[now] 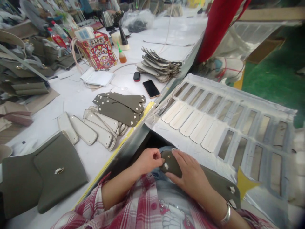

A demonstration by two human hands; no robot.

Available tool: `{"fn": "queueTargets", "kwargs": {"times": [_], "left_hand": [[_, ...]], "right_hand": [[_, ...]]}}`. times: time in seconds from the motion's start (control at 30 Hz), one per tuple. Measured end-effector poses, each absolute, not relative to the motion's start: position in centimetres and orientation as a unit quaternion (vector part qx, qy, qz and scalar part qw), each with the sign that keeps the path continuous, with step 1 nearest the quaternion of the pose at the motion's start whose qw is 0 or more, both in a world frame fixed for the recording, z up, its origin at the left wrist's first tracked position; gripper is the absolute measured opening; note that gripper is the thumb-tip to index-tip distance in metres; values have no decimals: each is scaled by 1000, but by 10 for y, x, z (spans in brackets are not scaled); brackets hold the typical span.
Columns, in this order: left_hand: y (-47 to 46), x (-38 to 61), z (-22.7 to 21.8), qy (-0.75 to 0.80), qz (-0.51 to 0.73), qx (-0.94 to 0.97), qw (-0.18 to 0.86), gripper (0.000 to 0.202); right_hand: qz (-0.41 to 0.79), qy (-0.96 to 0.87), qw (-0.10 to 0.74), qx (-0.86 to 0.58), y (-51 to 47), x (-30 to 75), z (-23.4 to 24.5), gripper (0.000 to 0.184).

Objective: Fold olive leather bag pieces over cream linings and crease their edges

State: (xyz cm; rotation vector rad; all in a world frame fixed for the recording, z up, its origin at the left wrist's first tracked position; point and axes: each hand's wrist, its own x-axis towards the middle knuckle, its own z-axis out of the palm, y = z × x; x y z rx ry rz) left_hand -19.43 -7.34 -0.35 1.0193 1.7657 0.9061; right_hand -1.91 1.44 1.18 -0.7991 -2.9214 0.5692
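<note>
A rounded olive-grey leather strap end point(170, 163), with a small gold-coloured stud and a white fleck on its face, is held over the person's lap at the near edge of the scene. The left hand point(149, 160) pinches its left edge narrowly between thumb and fingertips, while the right hand point(190, 178) curves over its right side with the fingers spread on the leather. A silver bangle point(226, 215) circles the right wrist. Just past that hand, a longer olive strip point(221, 181) with white patches extends to the right; whether it joins the held piece cannot be told.

To the left, the white-covered bench point(78, 101) carries a loose, overlapping row of cream leather panels point(100, 127), with white-flecked olive straps point(119, 106) just beyond. A flat olive leather bag flap with a gold clasp point(45, 175) lies near left. To the right, a silver foil-covered board point(171, 135) holds a row of five cream strips point(194, 127). Farther away lie a black phone point(151, 88), a stack of curved pieces point(159, 65) and an orange glue bottle point(121, 55).
</note>
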Motion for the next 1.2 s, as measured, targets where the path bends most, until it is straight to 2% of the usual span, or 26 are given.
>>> {"fn": "queueTargets", "kwargs": {"times": [0.1, 0.3, 0.5, 0.7, 0.9, 1.2], "left_hand": [[-73, -191, -5, 714, 390, 396, 424, 15], [-67, -187, -2, 712, 400, 422, 394, 34], [-63, -186, -7, 680, 420, 436, 414, 33], [-63, -185, -13, 665, 436, 375, 476, 33], [-61, -186, -15, 639, 444, 321, 541, 34], [-54, -200, -18, 602, 413, 371, 575, 32]], "right_hand": [[187, -945, 39, -265, 14, -19, 13, 66], [191, -943, 58, -265, 14, -19, 12, 64], [191, -941, 56, -273, 15, -22, 9, 64], [204, -944, 39, -256, 19, -30, 10, 78], [221, -935, 54, -271, 21, -39, 8, 60], [231, -933, 61, -271, 19, -45, 8, 47]]}}
